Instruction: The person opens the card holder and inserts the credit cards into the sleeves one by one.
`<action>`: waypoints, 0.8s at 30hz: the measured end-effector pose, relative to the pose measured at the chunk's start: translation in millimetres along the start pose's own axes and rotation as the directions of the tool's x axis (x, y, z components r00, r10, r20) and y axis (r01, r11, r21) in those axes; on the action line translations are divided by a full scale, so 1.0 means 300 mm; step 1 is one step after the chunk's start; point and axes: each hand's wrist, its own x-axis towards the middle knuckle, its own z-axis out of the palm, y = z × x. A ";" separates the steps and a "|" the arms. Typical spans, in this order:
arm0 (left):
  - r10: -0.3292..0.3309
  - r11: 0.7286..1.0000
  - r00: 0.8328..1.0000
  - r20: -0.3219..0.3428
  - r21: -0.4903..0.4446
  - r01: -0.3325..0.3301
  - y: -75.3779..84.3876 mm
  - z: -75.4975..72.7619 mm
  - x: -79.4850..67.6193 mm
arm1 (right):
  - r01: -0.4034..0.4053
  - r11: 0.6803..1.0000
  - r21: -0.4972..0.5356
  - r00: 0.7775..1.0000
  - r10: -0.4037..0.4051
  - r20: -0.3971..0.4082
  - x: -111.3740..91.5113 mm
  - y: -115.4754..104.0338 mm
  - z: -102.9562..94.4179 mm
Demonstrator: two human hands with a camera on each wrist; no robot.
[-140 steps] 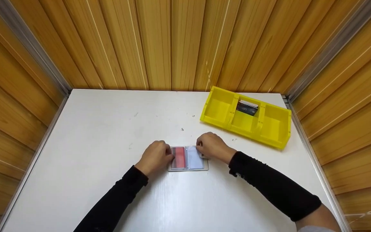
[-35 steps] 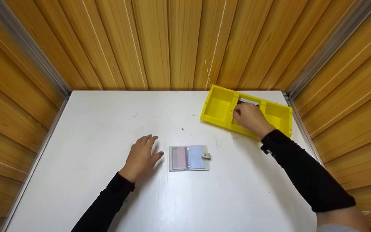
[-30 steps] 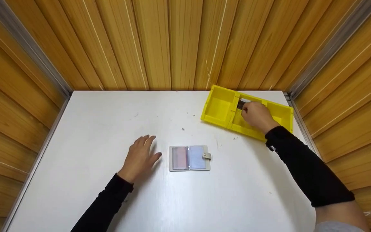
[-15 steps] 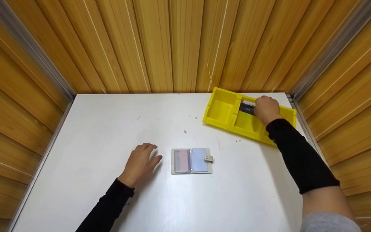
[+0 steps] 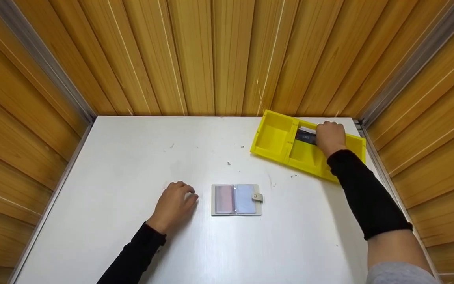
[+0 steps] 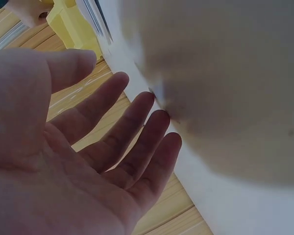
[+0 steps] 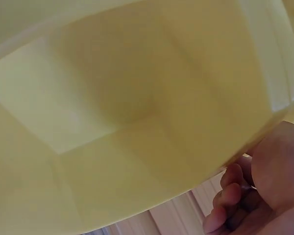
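Observation:
On the white table lies an open card holder (image 5: pixel 236 200) with clear sleeves, pinkish on the left page and pale blue on the right, its snap tab on the right edge. My left hand (image 5: pixel 173 205) is just left of it, fingers loosely bent and holding nothing; the left wrist view shows the bare palm and spread fingers (image 6: pixel 103 147). My right hand (image 5: pixel 331 137) is at the back rim of a yellow tray (image 5: pixel 271 157), beside a stack of dark cards (image 5: pixel 306 136) in the middle compartment. Its fingers (image 7: pixel 230 193) curl behind the rim; I cannot tell what they pinch.
The three-compartment tray stands at an angle at the table's back right. Wood-patterned panels (image 5: pixel 195 59) with metal corner posts (image 5: pixel 49 55) enclose the table (image 5: pixel 132 157) at the back and sides.
Both hands have left the card holder, which now shows its snap tab. My right hand went to the cards, then right along the tray's back rim. My left hand drew back leftward.

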 end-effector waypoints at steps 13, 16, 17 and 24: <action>0.007 1.000 1.000 -0.013 0.009 -0.007 -0.005 0.009 0.000 | 0.021 0.998 0.055 0.999 -0.019 -0.036 -0.033 -0.004 -0.028; -0.018 1.000 1.000 0.009 0.008 0.018 -0.004 0.006 0.000 | 0.037 0.995 0.094 0.998 -0.033 -0.044 -0.057 -0.011 -0.044; -0.026 1.000 1.000 0.016 0.009 0.026 -0.003 0.005 0.001 | 0.043 0.993 0.107 0.998 -0.038 -0.046 -0.066 -0.013 -0.050; -0.047 0.999 0.998 0.041 0.016 0.046 0.009 0.001 0.016 | 0.027 0.984 0.178 0.999 -0.024 -0.022 -0.139 -0.010 -0.111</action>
